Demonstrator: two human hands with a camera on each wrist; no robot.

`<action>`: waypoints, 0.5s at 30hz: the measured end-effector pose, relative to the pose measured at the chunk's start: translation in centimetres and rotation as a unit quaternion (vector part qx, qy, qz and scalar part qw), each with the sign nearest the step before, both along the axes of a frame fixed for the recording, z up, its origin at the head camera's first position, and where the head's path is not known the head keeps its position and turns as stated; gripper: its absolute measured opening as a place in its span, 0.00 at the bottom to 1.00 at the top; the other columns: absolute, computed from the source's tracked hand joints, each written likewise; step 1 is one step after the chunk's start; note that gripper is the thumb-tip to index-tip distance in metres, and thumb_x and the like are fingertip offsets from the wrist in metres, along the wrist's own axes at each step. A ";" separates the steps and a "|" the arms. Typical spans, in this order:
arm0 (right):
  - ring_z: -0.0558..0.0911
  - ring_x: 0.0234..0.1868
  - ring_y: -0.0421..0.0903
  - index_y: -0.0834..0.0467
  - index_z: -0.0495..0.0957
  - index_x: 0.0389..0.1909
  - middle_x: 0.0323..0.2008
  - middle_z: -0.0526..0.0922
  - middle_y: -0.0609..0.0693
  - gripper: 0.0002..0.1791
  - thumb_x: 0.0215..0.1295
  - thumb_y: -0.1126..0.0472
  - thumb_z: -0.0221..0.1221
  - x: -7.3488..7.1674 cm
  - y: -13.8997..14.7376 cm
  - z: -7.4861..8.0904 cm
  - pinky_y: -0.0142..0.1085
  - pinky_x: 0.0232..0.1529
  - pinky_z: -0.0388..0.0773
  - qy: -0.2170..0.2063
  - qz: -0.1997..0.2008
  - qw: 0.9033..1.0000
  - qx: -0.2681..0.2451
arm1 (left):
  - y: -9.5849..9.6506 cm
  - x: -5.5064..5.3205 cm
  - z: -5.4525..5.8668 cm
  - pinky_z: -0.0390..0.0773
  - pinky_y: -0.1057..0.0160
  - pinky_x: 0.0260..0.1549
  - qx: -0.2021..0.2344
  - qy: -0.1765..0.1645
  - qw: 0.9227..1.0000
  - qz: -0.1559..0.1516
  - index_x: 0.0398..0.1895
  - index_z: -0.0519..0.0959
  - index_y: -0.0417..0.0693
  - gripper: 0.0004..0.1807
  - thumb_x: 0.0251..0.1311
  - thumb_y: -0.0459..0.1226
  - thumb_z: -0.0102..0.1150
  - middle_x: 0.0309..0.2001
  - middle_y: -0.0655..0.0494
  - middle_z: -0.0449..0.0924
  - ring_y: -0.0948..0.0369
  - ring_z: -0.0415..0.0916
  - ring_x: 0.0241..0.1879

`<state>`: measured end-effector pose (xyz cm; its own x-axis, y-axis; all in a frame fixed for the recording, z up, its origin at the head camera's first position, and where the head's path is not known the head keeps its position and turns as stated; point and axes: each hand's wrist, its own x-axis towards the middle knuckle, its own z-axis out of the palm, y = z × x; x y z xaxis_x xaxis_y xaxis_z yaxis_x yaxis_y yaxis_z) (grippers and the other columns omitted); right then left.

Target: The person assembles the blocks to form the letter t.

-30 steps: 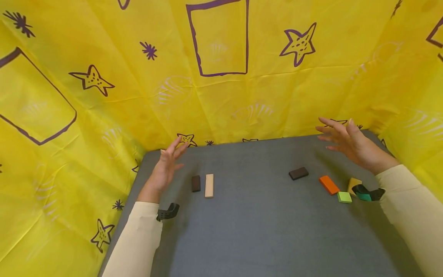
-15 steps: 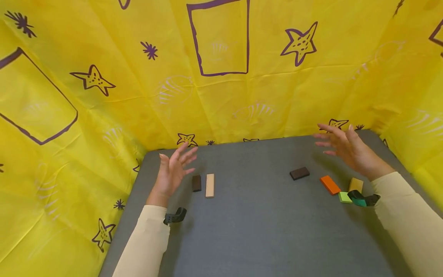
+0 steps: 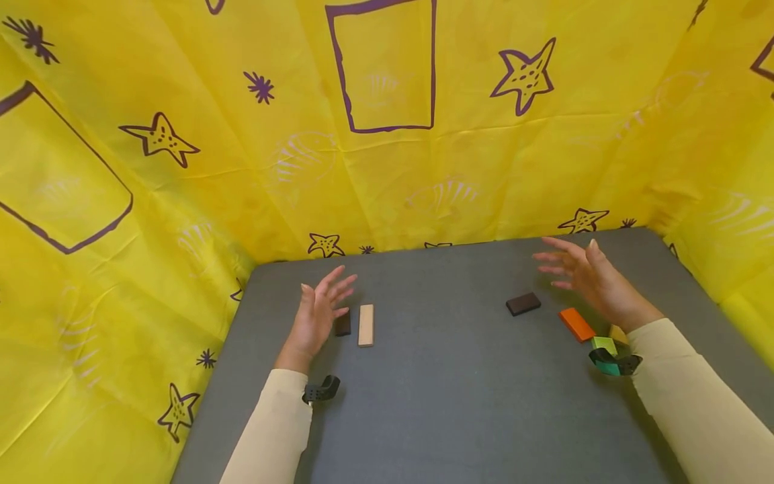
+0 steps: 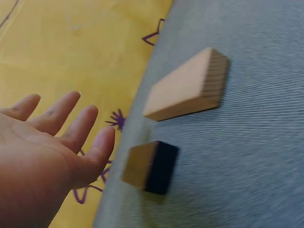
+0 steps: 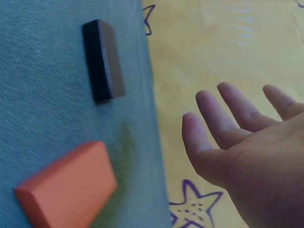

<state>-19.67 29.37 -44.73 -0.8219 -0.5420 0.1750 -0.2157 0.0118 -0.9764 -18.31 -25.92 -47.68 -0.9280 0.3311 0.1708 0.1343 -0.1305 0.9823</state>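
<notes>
My left hand (image 3: 314, 321) hovers over the left part of the grey table, fingers spread and holding nothing. It partly covers a dark brown block (image 3: 342, 324); a longer pale wooden block (image 3: 365, 325) lies just right of that. In the left wrist view the pale block (image 4: 185, 88) and the dark block (image 4: 151, 167) lie apart from the fingers. My right hand (image 3: 595, 282), palm facing inward and also bare, is above an orange block (image 3: 577, 325). Another dark brown block (image 3: 523, 304) rests to its left. The right wrist view shows this dark block (image 5: 103, 61) and the orange block (image 5: 69, 185).
Below the right hand, a light green block (image 3: 604, 345) sits against the orange one. A yellowish wooden block (image 3: 617, 335) is mostly hidden by the right wrist. A yellow patterned cloth (image 3: 387, 168) walls the back and sides of the grey table (image 3: 435, 390).
My left hand has moved right and nearer, now overlapping the left dark block. My right hand has come left and lower, covering more of the yellowish block. The blocks have stayed put.
</notes>
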 end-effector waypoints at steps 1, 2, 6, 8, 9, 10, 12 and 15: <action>0.68 0.74 0.48 0.49 0.48 0.91 0.80 0.64 0.52 0.40 0.87 0.37 0.17 0.0 -0.2 -0.3 0.34 0.67 0.69 -0.004 -0.003 1.000 0.004 | 0.1 0.0 -0.3 0.46 0.21 0.67 -0.002 -0.003 1.000 0.003 0.90 0.50 0.45 0.59 0.72 0.79 0.26 0.83 0.25 0.50 0.25 0.44 0.79; 0.68 0.74 0.48 0.48 0.48 0.91 0.80 0.64 0.52 0.40 0.87 0.37 0.17 0.1 -0.3 -0.6 0.34 0.67 0.69 -0.008 -0.005 1.000 0.007 | 0.3 0.1 -0.6 0.46 0.22 0.67 -0.002 -0.006 1.000 0.004 0.89 0.50 0.44 0.60 0.72 0.79 0.27 0.83 0.26 0.51 0.25 0.44 0.79; 0.67 0.75 0.51 0.47 0.48 0.91 0.81 0.63 0.53 0.40 0.87 0.37 0.17 0.2 -0.9 -1.6 0.40 0.67 0.68 -0.020 -0.021 0.999 0.027 | 0.8 0.1 -1.8 0.47 0.23 0.69 -0.003 -0.014 1.000 0.007 0.89 0.50 0.42 0.59 0.74 0.77 0.28 0.83 0.26 0.50 0.26 0.43 0.80; 0.67 0.76 0.56 0.47 0.49 0.91 0.81 0.63 0.54 0.40 0.87 0.37 0.17 0.3 -1.1 -2.1 0.43 0.67 0.69 -0.027 -0.032 0.998 0.041 | 1.1 0.1 -2.3 0.46 0.24 0.71 0.001 -0.017 1.000 0.006 0.89 0.48 0.39 0.59 0.75 0.77 0.28 0.83 0.25 0.49 0.26 0.42 0.80; 0.67 0.76 0.59 0.46 0.49 0.91 0.81 0.63 0.54 0.39 0.87 0.37 0.17 0.3 -1.2 -2.3 0.43 0.67 0.69 -0.030 -0.038 0.998 0.049 | 1.3 0.1 -2.5 0.45 0.24 0.71 0.003 -0.019 1.000 0.006 0.89 0.48 0.38 0.59 0.75 0.76 0.28 0.83 0.25 0.48 0.26 0.42 0.80; 0.66 0.76 0.62 0.47 0.49 0.91 0.81 0.63 0.55 0.39 0.88 0.37 0.17 0.3 -1.2 -2.5 0.45 0.67 0.69 -0.031 -0.042 0.997 0.054 | 1.4 0.1 -2.6 0.44 0.25 0.72 0.006 -0.021 1.000 0.007 0.89 0.47 0.36 0.60 0.75 0.76 0.29 0.83 0.25 0.47 0.27 0.42 0.81; 0.64 0.76 0.67 0.48 0.50 0.90 0.81 0.63 0.58 0.39 0.88 0.37 0.18 0.2 -1.4 -2.9 0.45 0.67 0.70 -0.037 -0.051 0.996 0.062 | 1.7 0.2 -2.8 0.42 0.25 0.74 0.011 -0.022 1.000 0.007 0.88 0.46 0.34 0.61 0.75 0.76 0.30 0.83 0.24 0.46 0.27 0.40 0.81; 0.61 0.76 0.71 0.49 0.51 0.90 0.81 0.60 0.65 0.39 0.88 0.37 0.19 0.0 -1.6 -3.4 0.44 0.67 0.70 -0.048 -0.055 0.995 0.063 | 2.2 0.3 -2.9 0.39 0.28 0.75 0.016 -0.025 0.999 0.011 0.87 0.46 0.32 0.61 0.76 0.75 0.33 0.84 0.25 0.44 0.29 0.39 0.82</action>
